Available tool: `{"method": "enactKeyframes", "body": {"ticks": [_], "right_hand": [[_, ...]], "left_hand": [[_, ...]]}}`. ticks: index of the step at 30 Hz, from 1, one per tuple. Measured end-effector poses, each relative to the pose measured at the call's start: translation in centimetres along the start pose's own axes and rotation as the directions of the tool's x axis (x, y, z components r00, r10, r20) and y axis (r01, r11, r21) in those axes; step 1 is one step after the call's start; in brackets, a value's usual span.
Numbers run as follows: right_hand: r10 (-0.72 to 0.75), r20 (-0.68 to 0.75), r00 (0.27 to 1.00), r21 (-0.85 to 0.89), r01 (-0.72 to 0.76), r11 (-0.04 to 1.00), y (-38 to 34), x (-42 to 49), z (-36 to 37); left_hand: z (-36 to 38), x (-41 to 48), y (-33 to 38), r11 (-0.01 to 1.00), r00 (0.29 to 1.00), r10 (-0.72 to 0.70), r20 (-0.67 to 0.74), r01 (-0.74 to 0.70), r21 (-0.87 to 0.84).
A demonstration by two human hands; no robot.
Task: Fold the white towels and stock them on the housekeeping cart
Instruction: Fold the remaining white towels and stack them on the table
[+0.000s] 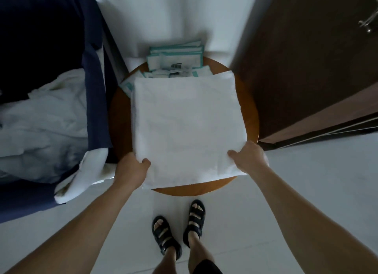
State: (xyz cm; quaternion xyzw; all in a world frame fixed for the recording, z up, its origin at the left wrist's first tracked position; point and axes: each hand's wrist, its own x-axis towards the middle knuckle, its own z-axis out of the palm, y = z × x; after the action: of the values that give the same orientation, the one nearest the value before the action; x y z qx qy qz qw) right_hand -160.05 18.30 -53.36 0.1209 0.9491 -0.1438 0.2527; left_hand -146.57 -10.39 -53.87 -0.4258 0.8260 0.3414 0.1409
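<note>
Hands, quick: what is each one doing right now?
Left hand: grips the near left corner of the folded white towel.
Right hand: grips the same towel's near right corner.

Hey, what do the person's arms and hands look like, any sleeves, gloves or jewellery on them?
The left forearm and right forearm are bare to the frame edge, no sleeves in view. The left hand and right hand wear no gloves, and no watch, bracelet or ring shows.
</note>
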Motion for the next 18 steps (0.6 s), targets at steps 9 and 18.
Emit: {"method": "enactKeyframes", "body": {"ticks": [9,18], "right_hand": [[0.142,0.296,0.945,0.493,-0.278,0.825,-1.3,0.6,-1.4],[-0.319,0.039,0.947,0.739,0.188,0.647,-3.9,-0.3,-6.2]], "left_hand": [[-0.9,2.0,-0.9,0.979,0.97,-0.193,0.149,0.201,-0.043],[-1.1,1.4,-1.3,0.996,0.999,0.017,-0.029,-0.014,0.093]]}}
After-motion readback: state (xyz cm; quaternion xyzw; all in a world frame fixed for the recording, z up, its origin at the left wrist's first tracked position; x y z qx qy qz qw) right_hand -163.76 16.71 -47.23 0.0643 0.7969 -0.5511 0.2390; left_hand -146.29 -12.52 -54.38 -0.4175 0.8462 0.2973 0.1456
